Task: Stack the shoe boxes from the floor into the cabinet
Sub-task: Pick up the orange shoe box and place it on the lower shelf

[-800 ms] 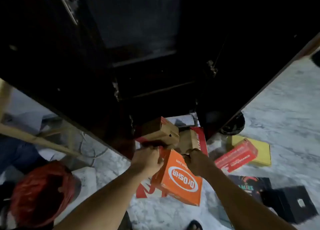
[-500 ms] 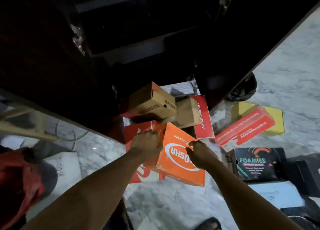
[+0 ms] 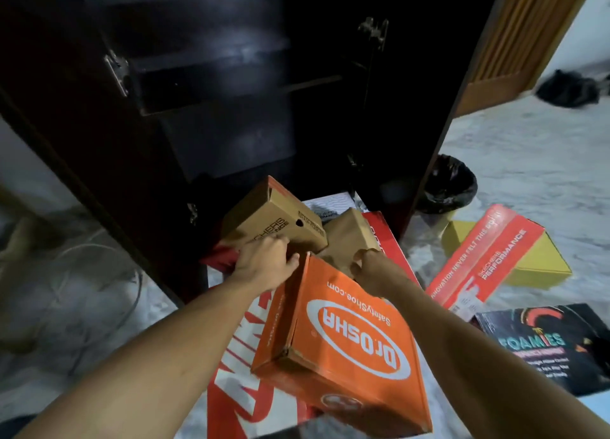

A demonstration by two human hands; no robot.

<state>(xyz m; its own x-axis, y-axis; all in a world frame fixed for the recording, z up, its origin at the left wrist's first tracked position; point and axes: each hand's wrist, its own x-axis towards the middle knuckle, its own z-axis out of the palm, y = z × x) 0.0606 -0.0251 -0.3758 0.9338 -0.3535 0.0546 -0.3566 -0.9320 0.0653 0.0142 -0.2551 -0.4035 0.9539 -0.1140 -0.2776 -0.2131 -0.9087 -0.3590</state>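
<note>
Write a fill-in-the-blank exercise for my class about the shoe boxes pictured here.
The left hand and right hand hold the ____ Dr.OSHA box.
The red Performance box rests on a second box, coloured ____.
The black box on the right reads ____.
The cabinet doors stand ____.
Missing: orange; yellow; Foamies; open.

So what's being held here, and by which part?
The orange shoe box, by its far edge: the left hand grips near the left corner, the right hand near the right corner.
</note>
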